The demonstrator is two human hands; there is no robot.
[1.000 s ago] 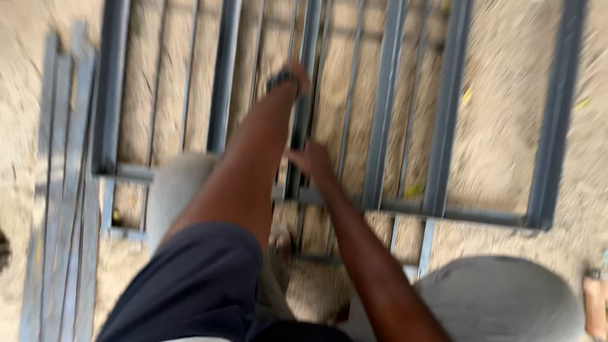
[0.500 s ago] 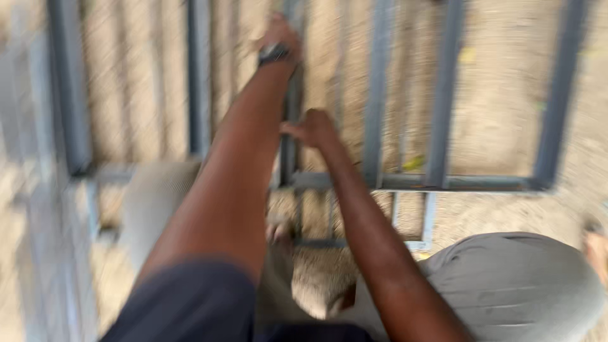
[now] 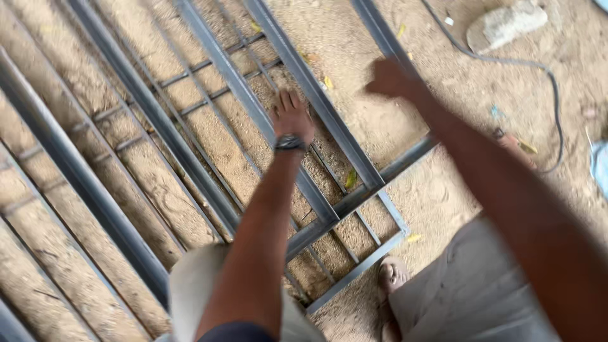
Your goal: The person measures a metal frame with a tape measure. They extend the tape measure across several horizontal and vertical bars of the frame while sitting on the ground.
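Your left hand (image 3: 292, 114) lies flat, fingers spread and released, palm down on the grey metal frame (image 3: 190, 126), with a dark wristwatch (image 3: 290, 143) at the wrist. It grips nothing; it rests across one of the thick bars and the thin rods just beside it. Your right hand (image 3: 387, 78) hangs blurred over the outermost thick bar near the frame's corner, and you cannot tell whether it is clenched or loose, or whether it touches the metal.

The frame is the largest thing here. It lies flat on the sandy ground (image 3: 405, 38) and fills the left and middle of the view. Its long axis runs on a diagonal, from the upper middle down toward the lower left, and its thick square bars all point that way, parallel to each other. Thin rods run between them, with short cross pieces. A crossbar closes the near end, slanting from the lower middle up to the right, and a smaller rod section sticks out past it toward your foot (image 3: 392, 277).

Your grey trousers (image 3: 468, 297) cover the lower right. A dark cable (image 3: 544, 76) curves over the sand at upper right, near a pale stone (image 3: 506, 24). A few yellow leaves (image 3: 329, 82) lie scattered on the sand between the bars.
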